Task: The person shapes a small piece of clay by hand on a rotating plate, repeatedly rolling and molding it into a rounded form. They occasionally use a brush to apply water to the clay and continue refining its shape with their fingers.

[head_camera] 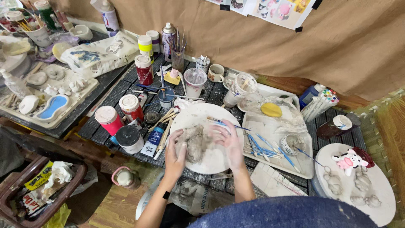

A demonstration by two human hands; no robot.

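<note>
A lump of grey clay (195,142) lies on a round white plate (198,116) in the middle of a dark slatted table. My left hand (174,153) cups the clay's left side, its fingers smeared with clay. Pressing the clay's right side is my right hand (230,142), fingers spread over it. A blue-handled brush (219,122) rests across the plate just beyond my right hand.
Paint jars with red labels (130,107) and a black-lidded jar (128,138) stand left of the plate. A white tray (295,166) with blue tools lies to the right, with a round board (386,198) of small clay figures and a pink-and-white figure (350,160) beyond it. Cups of brushes (178,57) stand behind.
</note>
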